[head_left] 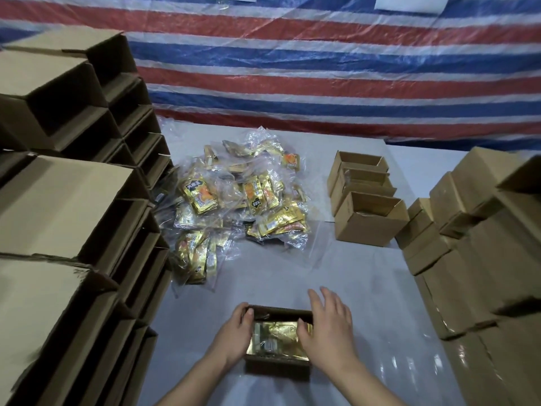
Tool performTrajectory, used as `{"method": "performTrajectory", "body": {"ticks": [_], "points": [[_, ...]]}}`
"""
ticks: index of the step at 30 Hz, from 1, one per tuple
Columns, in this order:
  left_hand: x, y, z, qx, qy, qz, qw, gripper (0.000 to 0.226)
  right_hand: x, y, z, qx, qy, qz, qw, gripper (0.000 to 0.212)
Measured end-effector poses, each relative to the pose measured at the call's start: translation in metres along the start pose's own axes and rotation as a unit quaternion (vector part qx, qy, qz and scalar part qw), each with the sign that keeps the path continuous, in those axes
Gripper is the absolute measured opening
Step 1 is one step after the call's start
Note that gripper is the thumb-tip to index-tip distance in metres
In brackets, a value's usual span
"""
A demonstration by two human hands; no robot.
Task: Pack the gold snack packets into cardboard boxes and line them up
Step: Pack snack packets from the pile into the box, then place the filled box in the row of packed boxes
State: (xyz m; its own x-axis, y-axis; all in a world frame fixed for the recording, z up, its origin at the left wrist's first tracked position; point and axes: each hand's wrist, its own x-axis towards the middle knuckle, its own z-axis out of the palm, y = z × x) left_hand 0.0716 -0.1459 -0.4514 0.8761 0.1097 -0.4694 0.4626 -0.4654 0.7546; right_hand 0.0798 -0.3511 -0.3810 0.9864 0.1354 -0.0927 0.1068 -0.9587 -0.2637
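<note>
- Gold snack packets (278, 336) lie flat inside the small open cardboard box (278, 369) right in front of me on the tabletop (366, 303); a white label shows on the top packet.
- My left hand (234, 332) holds the box's left wall, fingers curled over its far left corner, so that grip is clamped on the box.
- My right hand (328, 326) lies over the box's right side with the fingers straight and spread, the grip apart, the thumb resting on the packets inside.
- Farther back, a loose heap of bagged packets (234, 206) in clear plastic sits mid-tabletop, well apart from my box.
- To the right of that heap, three open boxes (363, 200) stand in a line, touching one another; the middle one shows something shiny inside, and I cannot tell what the other two hold.
- Along my right, closed boxes (468, 244) are stacked in tiers, some of them under clear wrap.
- Along my left, tall stacks of empty cartons (73, 200) lie on their sides, their open mouths dark.
- Behind everything hangs a red, white and blue striped tarp (322, 68).
</note>
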Motion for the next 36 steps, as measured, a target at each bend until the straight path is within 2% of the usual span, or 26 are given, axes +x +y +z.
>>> {"method": "performTrajectory", "body": {"ticks": [2,4,7,10,16,22,25,29,36], "points": [[0.001,0.008,0.01,0.011,0.004,-0.006,1.0,0.049,-0.002,0.014,0.007,0.035,-0.086,0.115,0.989,0.075],[0.002,0.021,0.021,0.037,0.008,-0.003,0.999,0.047,-0.006,0.024,0.017,0.103,-0.114,0.155,0.976,0.076],[0.002,0.04,0.037,0.085,0.018,0.016,0.996,0.035,-0.007,0.036,0.018,0.143,-0.075,0.185,0.969,0.071],[0.008,0.059,0.05,0.107,0.036,0.031,0.993,0.038,0.003,0.053,0.011,0.135,-0.053,0.202,0.969,0.067],[0.034,0.098,0.082,0.096,0.01,0.054,0.994,0.04,0.031,0.096,-0.007,0.15,-0.029,0.233,0.961,0.057],[0.072,0.143,0.129,0.115,-0.007,0.041,0.993,0.048,0.064,0.156,-0.017,0.142,0.004,0.263,0.954,0.062],[0.096,0.175,0.153,0.122,-0.014,0.045,0.991,0.05,0.093,0.194,-0.027,0.128,0.018,0.263,0.956,0.059],[0.135,0.216,0.182,0.118,-0.01,0.047,0.992,0.054,0.142,0.237,-0.043,0.124,0.03,0.265,0.956,0.065],[0.198,0.262,0.198,0.091,-0.023,0.035,0.995,0.063,0.216,0.278,-0.057,0.147,0.055,0.264,0.952,0.073]]}}
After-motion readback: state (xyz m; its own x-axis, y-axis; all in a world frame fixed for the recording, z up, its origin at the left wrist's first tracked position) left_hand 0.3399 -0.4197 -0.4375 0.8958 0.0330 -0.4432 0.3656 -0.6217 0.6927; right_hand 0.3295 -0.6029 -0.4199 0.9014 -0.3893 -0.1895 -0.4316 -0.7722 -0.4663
